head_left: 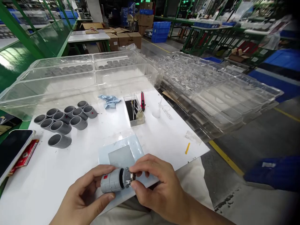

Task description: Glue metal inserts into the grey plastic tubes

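Observation:
My left hand is closed round a grey cylindrical housing with a small red mark on its side. Between the thumb and fingers of my right hand is a round grey end cap with a metal fitting at its centre. The cap sits at the housing's open right end, slightly tilted, with a dark gap showing between them. Both parts are held above a light blue sheet with a grey pad on it, near the table's front edge.
Several grey tubes stand at the left of the white table. Behind lie a blue cloth, a small tool box, a red cutter and a white bottle. Clear trays are stacked right; a phone lies left.

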Demonstrator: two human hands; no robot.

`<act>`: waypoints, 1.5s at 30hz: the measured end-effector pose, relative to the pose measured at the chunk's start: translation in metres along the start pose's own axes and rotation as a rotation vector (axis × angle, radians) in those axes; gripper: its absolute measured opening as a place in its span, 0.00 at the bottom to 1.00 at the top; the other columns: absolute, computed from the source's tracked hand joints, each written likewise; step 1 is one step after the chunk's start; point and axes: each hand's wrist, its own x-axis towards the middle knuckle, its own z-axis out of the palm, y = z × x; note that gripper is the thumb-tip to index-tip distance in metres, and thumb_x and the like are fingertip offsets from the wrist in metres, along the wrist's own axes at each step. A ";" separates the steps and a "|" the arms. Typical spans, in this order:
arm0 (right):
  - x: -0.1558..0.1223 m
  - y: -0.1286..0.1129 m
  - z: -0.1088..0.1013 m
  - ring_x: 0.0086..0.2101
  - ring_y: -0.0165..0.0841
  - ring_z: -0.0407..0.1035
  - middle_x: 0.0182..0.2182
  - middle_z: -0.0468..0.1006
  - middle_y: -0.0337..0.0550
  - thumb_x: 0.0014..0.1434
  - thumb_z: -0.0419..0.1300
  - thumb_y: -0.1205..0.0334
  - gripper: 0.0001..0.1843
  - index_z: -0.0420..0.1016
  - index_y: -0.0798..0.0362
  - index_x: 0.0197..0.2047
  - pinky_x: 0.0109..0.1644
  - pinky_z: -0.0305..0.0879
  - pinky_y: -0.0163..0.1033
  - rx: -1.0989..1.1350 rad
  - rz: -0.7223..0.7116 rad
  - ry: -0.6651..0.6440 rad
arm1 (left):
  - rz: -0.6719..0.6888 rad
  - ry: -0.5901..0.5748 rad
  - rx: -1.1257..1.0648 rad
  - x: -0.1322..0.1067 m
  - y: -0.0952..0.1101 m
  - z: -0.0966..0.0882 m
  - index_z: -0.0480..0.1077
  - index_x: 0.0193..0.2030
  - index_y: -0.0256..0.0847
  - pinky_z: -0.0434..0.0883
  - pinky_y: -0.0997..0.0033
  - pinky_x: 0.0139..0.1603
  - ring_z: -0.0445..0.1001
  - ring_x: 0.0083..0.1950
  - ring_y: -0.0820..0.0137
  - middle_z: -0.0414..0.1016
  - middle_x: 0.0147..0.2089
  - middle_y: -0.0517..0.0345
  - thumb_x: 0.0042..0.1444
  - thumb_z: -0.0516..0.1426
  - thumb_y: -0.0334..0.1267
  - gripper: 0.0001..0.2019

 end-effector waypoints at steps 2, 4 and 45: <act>-0.002 0.003 0.003 0.35 0.30 0.77 0.37 0.81 0.43 0.54 0.68 0.71 0.14 0.83 0.54 0.45 0.41 0.76 0.33 0.024 0.016 0.008 | 0.013 -0.006 -0.019 0.000 0.002 0.001 0.82 0.50 0.50 0.79 0.74 0.52 0.82 0.55 0.59 0.82 0.55 0.53 0.51 0.73 0.41 0.18; -0.002 0.006 0.004 0.35 0.31 0.78 0.37 0.81 0.44 0.53 0.69 0.71 0.14 0.84 0.54 0.44 0.42 0.76 0.33 0.022 0.027 0.008 | 0.020 -0.004 -0.023 -0.001 0.004 0.002 0.82 0.50 0.50 0.79 0.74 0.51 0.81 0.55 0.59 0.82 0.55 0.53 0.51 0.73 0.41 0.18; -0.002 0.001 0.003 0.35 0.33 0.79 0.37 0.82 0.46 0.52 0.69 0.70 0.13 0.87 0.53 0.43 0.42 0.78 0.36 0.007 0.123 -0.036 | 0.032 -0.018 -0.007 -0.002 0.002 0.002 0.83 0.49 0.53 0.79 0.74 0.52 0.81 0.56 0.59 0.83 0.55 0.55 0.51 0.73 0.39 0.17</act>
